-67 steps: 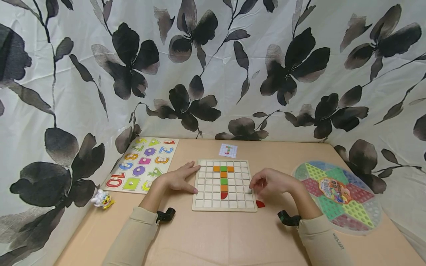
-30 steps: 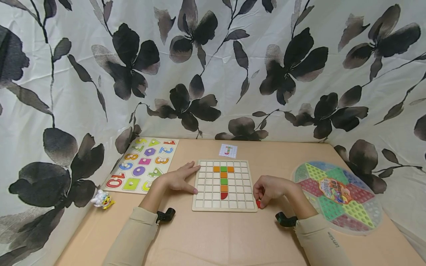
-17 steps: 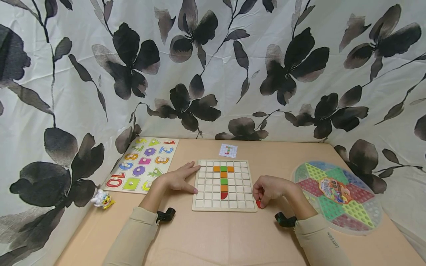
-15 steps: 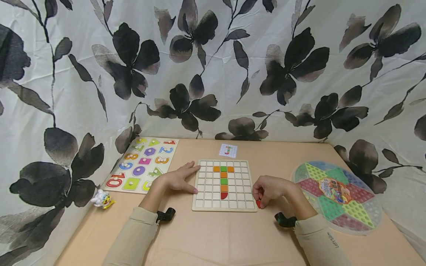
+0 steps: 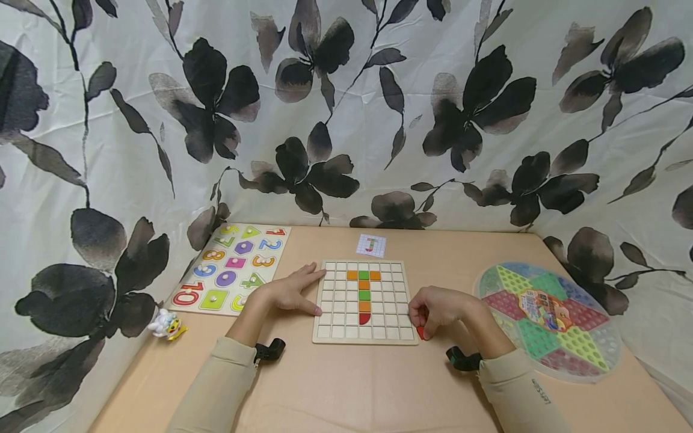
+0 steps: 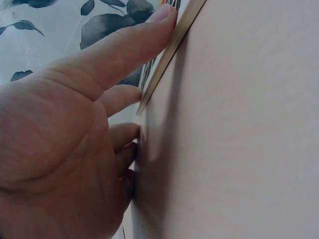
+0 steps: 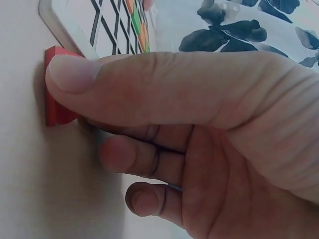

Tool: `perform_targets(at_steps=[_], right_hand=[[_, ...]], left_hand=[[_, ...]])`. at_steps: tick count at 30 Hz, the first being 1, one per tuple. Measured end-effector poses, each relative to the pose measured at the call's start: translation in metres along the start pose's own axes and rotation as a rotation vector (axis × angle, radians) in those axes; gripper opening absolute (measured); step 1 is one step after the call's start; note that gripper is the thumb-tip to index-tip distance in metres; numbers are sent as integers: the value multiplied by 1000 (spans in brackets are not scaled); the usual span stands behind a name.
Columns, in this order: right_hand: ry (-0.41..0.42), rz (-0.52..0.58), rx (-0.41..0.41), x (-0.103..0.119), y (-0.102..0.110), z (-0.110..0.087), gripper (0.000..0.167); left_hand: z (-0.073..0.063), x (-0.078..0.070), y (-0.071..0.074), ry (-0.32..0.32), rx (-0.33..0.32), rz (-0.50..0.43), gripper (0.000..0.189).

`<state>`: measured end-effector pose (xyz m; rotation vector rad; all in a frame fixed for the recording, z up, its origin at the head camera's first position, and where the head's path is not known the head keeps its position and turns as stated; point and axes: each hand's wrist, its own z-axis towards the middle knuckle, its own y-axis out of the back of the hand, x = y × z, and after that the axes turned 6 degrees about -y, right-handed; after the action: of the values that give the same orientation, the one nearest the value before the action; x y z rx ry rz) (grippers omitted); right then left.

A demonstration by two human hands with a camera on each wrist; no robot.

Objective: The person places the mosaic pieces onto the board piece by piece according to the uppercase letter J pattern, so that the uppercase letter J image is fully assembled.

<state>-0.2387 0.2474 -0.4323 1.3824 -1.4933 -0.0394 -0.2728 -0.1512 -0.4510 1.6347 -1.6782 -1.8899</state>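
Note:
A white grid board [image 5: 335, 331] lies on the table, with orange and green square tiles and a red quarter-round tile [image 5: 364, 318] forming a hooked column on it. My left hand [image 5: 284, 294] touches the board's left edge, its thumb and fingers extended; the left wrist view has the thumb [image 6: 134, 50] against the wooden edge. Just off the board's lower right corner, my right hand [image 5: 444, 310] pinches another red tile [image 7: 54, 107] between thumb and index finger. The thumb covers much of that tile, which is still at table level. The remaining right fingers are curled.
A small pattern card [image 5: 371, 245] lies behind the board. To the left are a number-and-shape puzzle board [image 5: 233, 267] and a small white-and-yellow toy figure [image 5: 166, 325]. A round multicoloured game board [image 5: 547, 322] sits right, near the right forearm. A floral cloth hangs behind.
My right hand has come down from beside the board's right edge to the loose red tile and taken it between thumb and finger. The left hand and the board stay put.

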Motion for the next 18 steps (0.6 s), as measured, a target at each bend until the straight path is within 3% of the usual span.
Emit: perform_targets(at_steps=[10,18], right_hand=[[-18,16,-3,4,-1,-1,23],[15,-2,1,2,-1,-1,17]], left_hand=[[1,1,0,0,2,5,108],[1,1,0,-6,-2,2,107]])
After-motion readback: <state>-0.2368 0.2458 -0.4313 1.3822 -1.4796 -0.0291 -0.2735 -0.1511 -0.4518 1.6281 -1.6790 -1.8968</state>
